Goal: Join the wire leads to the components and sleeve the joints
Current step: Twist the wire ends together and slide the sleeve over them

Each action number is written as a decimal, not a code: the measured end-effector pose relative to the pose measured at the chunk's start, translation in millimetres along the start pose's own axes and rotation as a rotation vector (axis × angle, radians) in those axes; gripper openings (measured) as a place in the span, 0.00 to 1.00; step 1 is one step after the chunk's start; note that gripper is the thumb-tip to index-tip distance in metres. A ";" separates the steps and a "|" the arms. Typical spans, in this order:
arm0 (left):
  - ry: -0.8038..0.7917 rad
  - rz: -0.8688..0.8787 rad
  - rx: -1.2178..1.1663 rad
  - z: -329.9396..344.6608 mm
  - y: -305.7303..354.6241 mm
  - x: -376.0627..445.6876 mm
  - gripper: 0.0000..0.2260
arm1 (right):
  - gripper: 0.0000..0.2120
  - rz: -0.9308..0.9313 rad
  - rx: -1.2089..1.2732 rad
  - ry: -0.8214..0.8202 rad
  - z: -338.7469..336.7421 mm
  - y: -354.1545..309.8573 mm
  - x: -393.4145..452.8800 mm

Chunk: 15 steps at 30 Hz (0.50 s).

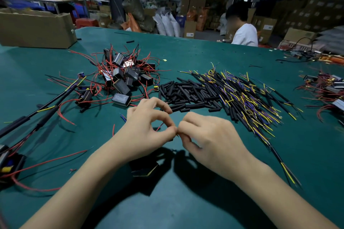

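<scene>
- At the far left of the green table sits an open cardboard box; no writing on it can be read.
- In front of it, near the left edge, lie finished leads in black sleeves with red wires trailing off, probably set aside as done work.
- Left of centre is a heap of small black box-shaped components, tangled with thin red wires and close enough to reach. One shows a pale label, too blurred to read.
- One component lies on the table just under the left wrist, mostly in shadow; it seems to be the one being worked on.
- The left hand has thumb and forefinger pinched together on a thin red wire, the other fingers curled in an arch above.
- Touching it fingertip to fingertip, the right hand pinches its own wire end; that wire is too small to identify. The hands look to be twisting two bare ends into a joint, raised slightly off the table.
- Just beyond the hands lies a pile of short black sleeves, ready to slide over each joint.
- To the right spreads a big bundle of wire leads in yellow, blue and black.
- Far right, another heap of components, and a person in a white shirt seated beyond the table.
</scene>
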<state>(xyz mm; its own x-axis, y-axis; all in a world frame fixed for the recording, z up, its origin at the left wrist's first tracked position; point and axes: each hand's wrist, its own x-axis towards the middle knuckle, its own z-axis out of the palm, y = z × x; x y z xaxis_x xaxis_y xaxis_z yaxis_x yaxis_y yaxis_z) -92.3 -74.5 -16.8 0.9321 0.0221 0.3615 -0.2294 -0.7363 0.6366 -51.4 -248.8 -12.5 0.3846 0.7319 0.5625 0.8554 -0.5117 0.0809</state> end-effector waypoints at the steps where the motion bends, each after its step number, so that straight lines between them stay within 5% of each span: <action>1: -0.012 -0.058 -0.072 -1.9 -0.8 1.4 0.12 | 0.03 -0.067 -0.124 0.058 0.4 -2.7 0.7; 5: -0.090 -0.208 -0.410 -12.8 4.1 4.3 0.08 | 0.06 -0.068 -0.166 0.245 2.5 -13.6 5.3; 10: 0.079 0.066 0.030 -9.8 3.5 -1.1 0.06 | 0.05 0.320 0.363 0.062 3.6 -5.2 0.9; 15: 0.091 0.282 0.241 -5.1 5.6 -3.8 0.05 | 0.06 0.444 0.625 0.035 5.9 3.9 1.1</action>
<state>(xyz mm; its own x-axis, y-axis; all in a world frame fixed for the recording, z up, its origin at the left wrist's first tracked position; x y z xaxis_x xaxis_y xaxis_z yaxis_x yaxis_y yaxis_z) -98.6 -75.3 -11.2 0.8106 -0.1518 0.5656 -0.3905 -0.8599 0.3289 -45.6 -247.3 -16.4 0.7359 0.4968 0.4601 0.6641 -0.3971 -0.6334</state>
